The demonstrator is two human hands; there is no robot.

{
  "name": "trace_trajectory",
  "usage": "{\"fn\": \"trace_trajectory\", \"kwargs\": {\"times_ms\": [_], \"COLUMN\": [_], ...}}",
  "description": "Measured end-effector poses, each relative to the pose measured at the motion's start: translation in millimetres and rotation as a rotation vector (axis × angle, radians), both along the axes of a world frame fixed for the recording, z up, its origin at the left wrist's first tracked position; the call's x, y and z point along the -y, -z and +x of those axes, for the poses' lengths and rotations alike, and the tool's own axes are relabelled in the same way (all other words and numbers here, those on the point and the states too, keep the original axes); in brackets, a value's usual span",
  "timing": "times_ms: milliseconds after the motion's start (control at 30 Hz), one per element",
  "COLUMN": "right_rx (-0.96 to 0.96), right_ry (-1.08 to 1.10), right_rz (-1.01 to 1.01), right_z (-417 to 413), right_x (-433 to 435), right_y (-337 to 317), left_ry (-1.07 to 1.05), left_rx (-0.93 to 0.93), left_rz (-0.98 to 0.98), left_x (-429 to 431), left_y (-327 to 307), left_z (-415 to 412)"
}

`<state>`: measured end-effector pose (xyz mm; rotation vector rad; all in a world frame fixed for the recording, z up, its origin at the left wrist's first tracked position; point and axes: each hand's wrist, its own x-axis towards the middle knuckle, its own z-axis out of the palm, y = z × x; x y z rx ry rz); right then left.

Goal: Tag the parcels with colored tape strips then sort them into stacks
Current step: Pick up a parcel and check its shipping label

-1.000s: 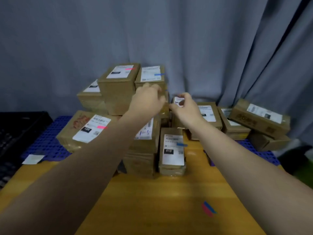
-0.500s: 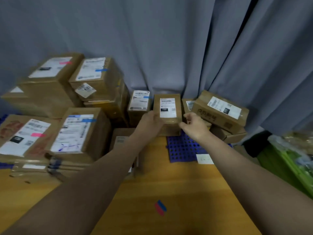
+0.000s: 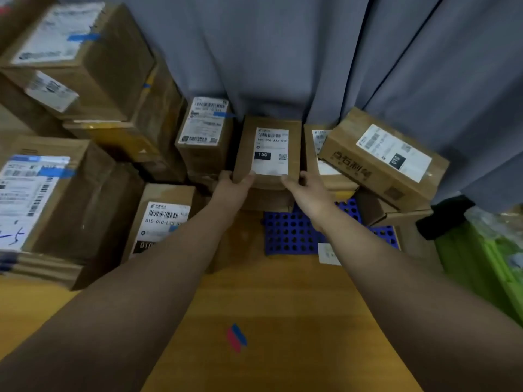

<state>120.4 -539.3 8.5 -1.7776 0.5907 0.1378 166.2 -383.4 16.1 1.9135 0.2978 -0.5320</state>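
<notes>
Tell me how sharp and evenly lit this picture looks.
Head view: dim, even light; the white label on the held brown cardboard parcel reads sharply at centre; the taped brown boxes at left smear with blur; wide-angle distortion fans the grey curtain folds.

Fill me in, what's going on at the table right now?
A person grips a small parcel labelled 150 by its near corners, left hand and right hand, thumbs on top. No tape strip shows on it. Parcels stacked at the left carry blue strips; the tilted parcel at the right shows none. Red and blue tape strips lie on the wooden table, nearer the person.
</notes>
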Motion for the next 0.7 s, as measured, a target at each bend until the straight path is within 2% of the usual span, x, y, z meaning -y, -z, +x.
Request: {"fn": "trace_trajectory", "kwargs": {"times_ms": [67, 167, 433, 700], "right_rx": [0.008, 0.03, 0.02, 0.003], "right_ry": [0.089, 0.17, 0.168, 0.111], "right_rz": [0.01, 0.149, 0.175, 0.13], "right_z": [-17, -52, -132, -172], "right_x": [-1, -5, -16, -28], "right_y": [6, 5, 17, 38], "left_ry": [-0.027, -0.016, 0.138, 0.109], "left_rx": [0.007, 0.023, 0.048, 0.071], "left_rz": [0.014, 0.037, -0.072, -0.073], "left_x": [-5, -16, -34, -55], "left_y": [1, -2, 0, 28], "left_z": [-20, -55, -129, -164]}}
